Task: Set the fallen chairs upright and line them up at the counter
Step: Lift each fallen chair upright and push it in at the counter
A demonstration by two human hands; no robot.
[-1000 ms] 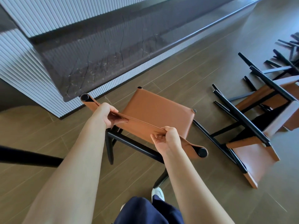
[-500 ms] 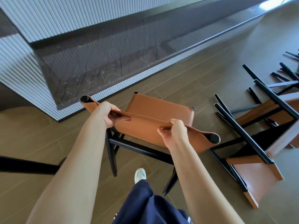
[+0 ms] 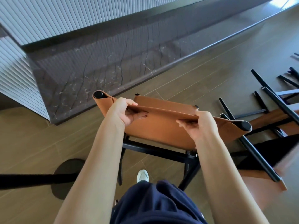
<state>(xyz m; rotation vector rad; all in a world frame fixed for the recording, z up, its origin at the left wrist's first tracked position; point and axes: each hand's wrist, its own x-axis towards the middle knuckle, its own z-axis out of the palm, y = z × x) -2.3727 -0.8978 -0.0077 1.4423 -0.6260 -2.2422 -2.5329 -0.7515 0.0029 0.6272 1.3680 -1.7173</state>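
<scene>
An upright chair (image 3: 163, 104) with a tan leather seat and black metal frame stands in front of me, facing the counter (image 3: 90, 67). My left hand (image 3: 124, 113) grips the top edge of its tan backrest near the left post. My right hand (image 3: 199, 125) grips the same edge near the right post. A fallen chair (image 3: 265, 149) of the same kind lies on its side on the floor to the right, legs pointing away. Black legs of another fallen chair (image 3: 289, 78) show at the far right edge.
The counter has a dark marble top and white ribbed sides, running from left to upper right. A black stanchion post with a round base (image 3: 64, 177) stands at the lower left. The wood-look tile floor (image 3: 186, 78) lies between chair and counter. My shoe shows under the chair.
I have carried the chair forward, closer to the counter's edge. The fallen chairs have slid toward the right edge of view. The stanchion base has come into sight.
</scene>
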